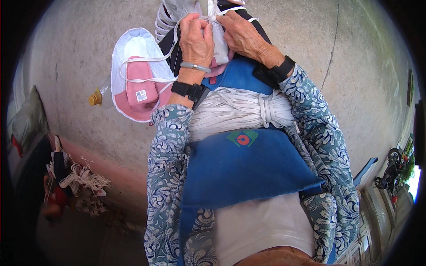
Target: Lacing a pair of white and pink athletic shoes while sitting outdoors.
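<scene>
A pale grey and pink shoe upper [218,46] lies over my knees at the top of the view. My left hand [195,42] is closed in a pinch on a white shoelace [171,52] at the upper's left side. On the other side, my right hand [246,37] pinches the lace close to the upper's opening. The exact fingertip grip is partly hidden. Beside my left wrist hangs a second shoe upper [142,82], white and pink, with lace strands crossing it. A tied bundle of white laces [239,108] rests across my lap on the blue apron [248,170].
Concrete floor [306,26] surrounds me. A yellow-capped clear bottle [95,97] stands left of the second upper. Farther left are a filled sack [29,115] and another person beside a pile of pale laces [88,177]. A motorbike [390,168] stands far right.
</scene>
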A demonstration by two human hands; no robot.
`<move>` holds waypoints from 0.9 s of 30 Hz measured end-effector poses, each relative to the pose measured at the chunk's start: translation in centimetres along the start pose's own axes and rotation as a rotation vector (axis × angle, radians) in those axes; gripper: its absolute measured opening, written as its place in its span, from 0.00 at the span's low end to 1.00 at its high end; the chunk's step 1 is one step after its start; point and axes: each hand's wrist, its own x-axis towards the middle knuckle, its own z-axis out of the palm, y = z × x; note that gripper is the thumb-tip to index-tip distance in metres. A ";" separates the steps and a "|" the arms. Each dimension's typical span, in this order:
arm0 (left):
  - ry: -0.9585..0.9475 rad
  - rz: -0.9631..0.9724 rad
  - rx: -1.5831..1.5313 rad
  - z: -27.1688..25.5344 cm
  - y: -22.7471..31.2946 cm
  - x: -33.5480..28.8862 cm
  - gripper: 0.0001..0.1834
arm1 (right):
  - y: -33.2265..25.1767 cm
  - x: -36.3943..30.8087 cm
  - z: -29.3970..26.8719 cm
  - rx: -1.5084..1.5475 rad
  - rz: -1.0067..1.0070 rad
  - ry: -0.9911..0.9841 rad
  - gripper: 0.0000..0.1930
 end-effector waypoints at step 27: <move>-0.161 -0.117 -0.023 -0.9 2.5 0.6 0.09 | 0.6 -0.2 -1.5 0.250 0.092 0.002 0.15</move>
